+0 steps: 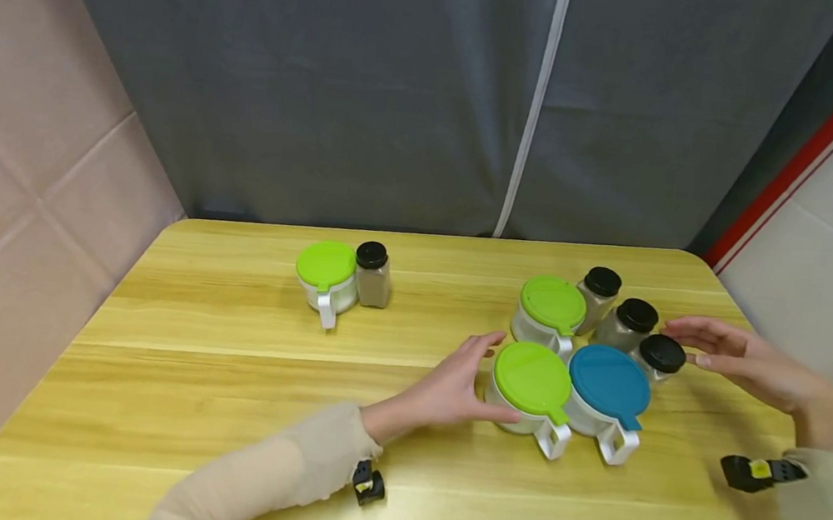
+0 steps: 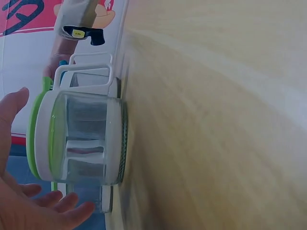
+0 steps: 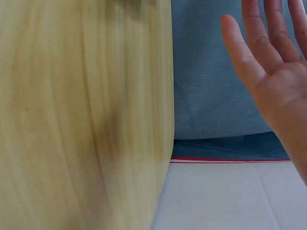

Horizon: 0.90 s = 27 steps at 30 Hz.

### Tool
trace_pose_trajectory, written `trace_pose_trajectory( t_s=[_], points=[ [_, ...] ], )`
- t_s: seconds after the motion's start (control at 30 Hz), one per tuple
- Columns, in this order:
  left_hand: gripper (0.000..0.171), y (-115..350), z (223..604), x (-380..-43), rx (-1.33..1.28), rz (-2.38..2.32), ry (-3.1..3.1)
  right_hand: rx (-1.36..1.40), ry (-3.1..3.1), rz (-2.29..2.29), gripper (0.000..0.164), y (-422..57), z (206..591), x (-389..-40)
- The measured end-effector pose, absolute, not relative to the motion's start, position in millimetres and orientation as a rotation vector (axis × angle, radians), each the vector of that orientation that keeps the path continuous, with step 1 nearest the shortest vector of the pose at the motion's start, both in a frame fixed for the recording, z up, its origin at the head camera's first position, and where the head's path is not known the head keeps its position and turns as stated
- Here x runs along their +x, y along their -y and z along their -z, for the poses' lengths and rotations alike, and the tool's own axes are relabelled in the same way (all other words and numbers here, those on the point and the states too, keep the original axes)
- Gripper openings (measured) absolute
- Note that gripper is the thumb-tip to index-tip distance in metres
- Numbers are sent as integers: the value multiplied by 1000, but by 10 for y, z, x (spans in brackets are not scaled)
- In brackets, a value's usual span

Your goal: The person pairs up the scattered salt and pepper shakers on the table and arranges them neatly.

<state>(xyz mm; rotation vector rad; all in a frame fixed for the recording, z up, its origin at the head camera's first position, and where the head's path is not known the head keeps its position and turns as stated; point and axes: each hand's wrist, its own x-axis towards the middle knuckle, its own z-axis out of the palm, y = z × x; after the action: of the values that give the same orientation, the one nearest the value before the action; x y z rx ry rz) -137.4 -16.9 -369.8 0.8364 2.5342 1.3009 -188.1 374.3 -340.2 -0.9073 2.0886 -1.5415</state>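
My left hand [image 1: 452,387] is spread beside a glass seasoning jar with a green lid [image 1: 531,380] and a white handle, thumb at its near side and fingers at its far side. In the left wrist view, a gap shows between the palm and this jar [image 2: 84,129]. To its right stands a similar jar with a blue lid [image 1: 609,386]. My right hand [image 1: 756,368] has its fingertips right by the nearest black-capped shaker [image 1: 662,356], fingers loosely extended. The right wrist view shows that palm [image 3: 283,91] holding nothing.
Behind are another green-lidded jar [image 1: 552,305] and two black-capped shakers, one in the middle [image 1: 635,316] and one farther back [image 1: 601,283]. At the back left, a green-lidded jar [image 1: 326,266] stands against a black-capped shaker [image 1: 374,279]. A grey curtain [image 1: 326,101] hangs behind the wooden table [image 1: 187,372].
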Motion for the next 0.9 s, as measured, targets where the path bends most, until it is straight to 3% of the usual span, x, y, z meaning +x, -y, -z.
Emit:
trace_pose_trajectory(
  t_s=[0.33, 0.9],
  points=[
    [96, 39, 3822, -1371, 866, -1363, -2561, -922, -2036, 1572, 52, -3734, 3549, -1827],
    [103, -68, 3867, -1398, 833, -1336, -2595, -811, -2133, 1559, 51, -3647, 3636, -1785]
  ],
)
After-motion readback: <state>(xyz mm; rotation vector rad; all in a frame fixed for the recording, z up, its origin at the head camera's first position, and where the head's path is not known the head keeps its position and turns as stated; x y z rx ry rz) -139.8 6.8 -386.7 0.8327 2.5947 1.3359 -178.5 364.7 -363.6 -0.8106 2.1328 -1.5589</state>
